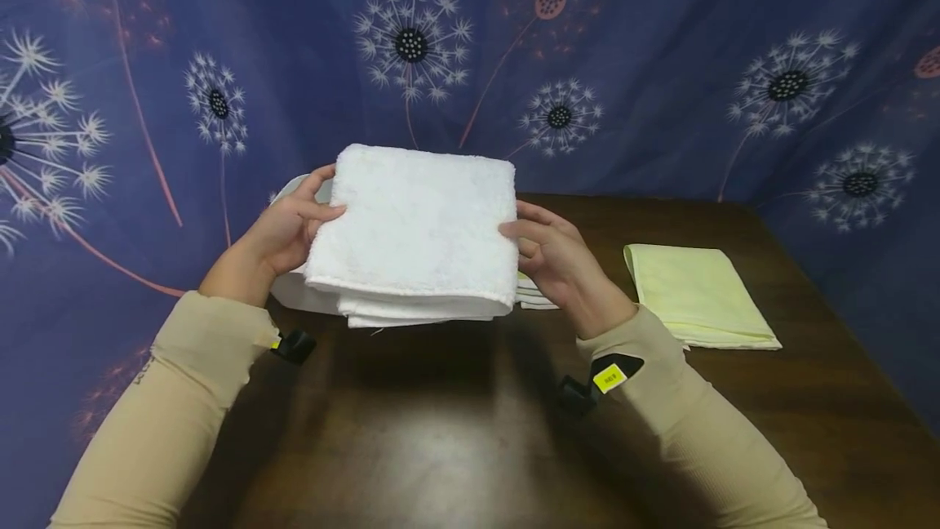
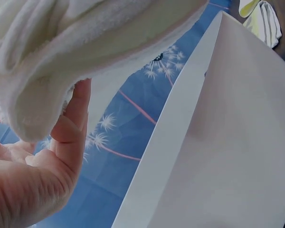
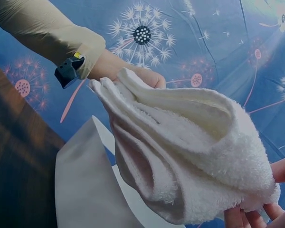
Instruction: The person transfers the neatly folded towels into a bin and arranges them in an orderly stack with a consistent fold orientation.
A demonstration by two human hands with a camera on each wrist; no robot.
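Observation:
A folded white terry towel [image 1: 419,223] is held up in front of me, its layers showing along the lower edge. My left hand [image 1: 290,223] grips its left side, thumb on the front face and fingers behind. On the opposite side my right hand [image 1: 554,255] pinches the towel the same way. From the right wrist view, the folds of the towel [image 3: 180,142] sag in loops between the two hands. Partly hidden behind it stands a white open container [image 1: 297,296], whose smooth wall [image 2: 237,142] fills much of the left wrist view.
A folded pale yellow cloth [image 1: 698,296] lies on the brown wooden table [image 1: 441,447] to the right. Behind my right hand, a small stack of white and yellow folded cloths [image 1: 534,296] shows in part. A blue dandelion-print curtain [image 1: 470,47] hangs at the back and sides.

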